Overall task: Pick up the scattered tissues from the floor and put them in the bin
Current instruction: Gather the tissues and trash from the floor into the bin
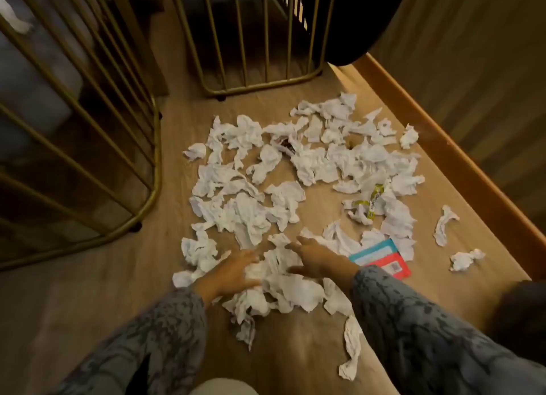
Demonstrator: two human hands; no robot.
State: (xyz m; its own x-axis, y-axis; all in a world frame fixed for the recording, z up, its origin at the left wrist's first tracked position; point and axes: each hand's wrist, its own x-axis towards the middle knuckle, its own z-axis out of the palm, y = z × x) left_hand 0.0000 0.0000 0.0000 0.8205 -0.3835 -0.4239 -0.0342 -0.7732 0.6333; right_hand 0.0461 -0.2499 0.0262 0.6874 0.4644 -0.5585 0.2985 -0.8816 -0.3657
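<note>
The left hand (233,272) lies flat with its fingers (251,257) spread apart, pressed onto the near edge of the crumpled white tissues (266,214). The right hand (317,258) rests just beside it, fingers (301,242) also apart and laid on the same clump; neither hand is closed around anything. Beyond the fingers the tissues spread widely over the wooden floor (103,276). Just right of the right hand lies a red and blue card (384,257), partly under tissues. Farther out sits a yellow-green wrapper (373,201). Gold wire frames (97,146) stand to the far left and ahead.
</note>
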